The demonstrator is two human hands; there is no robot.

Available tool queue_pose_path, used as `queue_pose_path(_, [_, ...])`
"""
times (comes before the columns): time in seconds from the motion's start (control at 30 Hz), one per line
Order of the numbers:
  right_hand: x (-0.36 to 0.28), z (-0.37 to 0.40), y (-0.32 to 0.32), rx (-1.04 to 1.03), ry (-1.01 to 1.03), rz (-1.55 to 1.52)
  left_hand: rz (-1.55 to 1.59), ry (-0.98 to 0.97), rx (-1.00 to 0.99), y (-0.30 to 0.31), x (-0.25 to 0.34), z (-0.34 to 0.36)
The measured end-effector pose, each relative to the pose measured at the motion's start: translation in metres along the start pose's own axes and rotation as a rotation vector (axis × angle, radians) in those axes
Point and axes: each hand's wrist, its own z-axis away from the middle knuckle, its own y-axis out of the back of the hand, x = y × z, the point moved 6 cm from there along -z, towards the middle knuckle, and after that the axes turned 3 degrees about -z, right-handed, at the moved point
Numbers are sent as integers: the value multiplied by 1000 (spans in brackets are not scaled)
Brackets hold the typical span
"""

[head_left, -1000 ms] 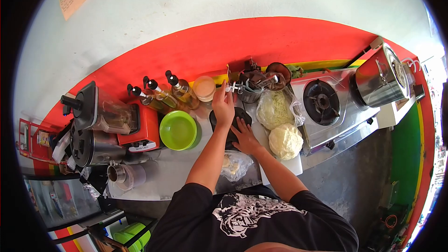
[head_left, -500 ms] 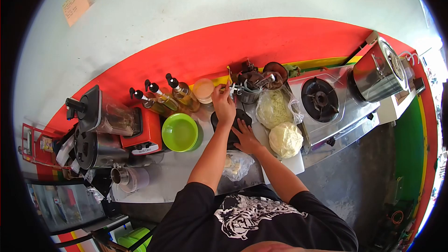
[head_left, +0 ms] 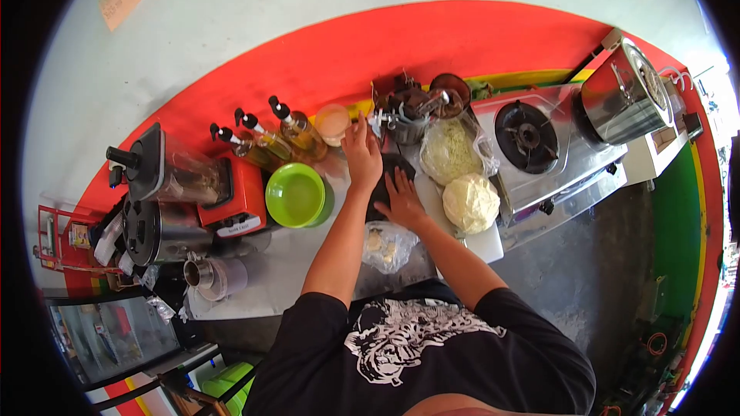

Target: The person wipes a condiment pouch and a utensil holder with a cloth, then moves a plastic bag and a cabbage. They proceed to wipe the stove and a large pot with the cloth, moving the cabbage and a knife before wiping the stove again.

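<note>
My left hand [head_left: 362,158] is raised over the counter beside the metal utensil holder [head_left: 408,129], its fingers stretched out. I see nothing clearly held in it. My right hand [head_left: 401,198] lies flat with spread fingers on a dark, flat, rounded object [head_left: 396,162], whose exact kind I cannot make out. A clear plastic bag with pale pieces [head_left: 388,246] sits just below that hand. To its right are a plastic bag of shredded cabbage [head_left: 449,152] and a whole pale cabbage [head_left: 470,203] on a white cutting board [head_left: 487,245]. A round tub [head_left: 333,125] stands behind my left hand.
Green bowls [head_left: 296,195], pump bottles [head_left: 299,132] and a red blender [head_left: 235,204] stand to the left. A metal cup [head_left: 202,273] is near the front edge. On the right are a gas stove [head_left: 527,137] and a large steel pot [head_left: 628,96].
My left hand has moved slightly left and up, away from the utensil holder, and its fingers have straightened. My right hand stays on the dark object. The whole view has shifted a little.
</note>
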Motion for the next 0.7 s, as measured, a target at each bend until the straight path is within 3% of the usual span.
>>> queue_pose_path(0.1, [-8, -9, -1, 35, -82, -3, 256, 132, -103, 12, -7, 18])
queue_pose_path(0.13, [-8, -12, 2, 57, -122, 6, 250, 148, -112, 21, -11, 30])
queue_pose_path(0.2, [-10, -19, 3, 25, -142, 100, 179, 193, -373, 32, -17, 72])
queue_pose_path(0.43, [-16, -37, 2, 106, -97, 221, 88, 297, -565, 91, -24, 212])
queue_pose_path(0.57, [-23, -38, -2, 213, -119, 271, 139, 504, -539, 122, -55, 241])
queue_pose_path(0.7, [-47, -40, -10, 257, -185, 360, 113, 628, -269, 182, -92, 268])
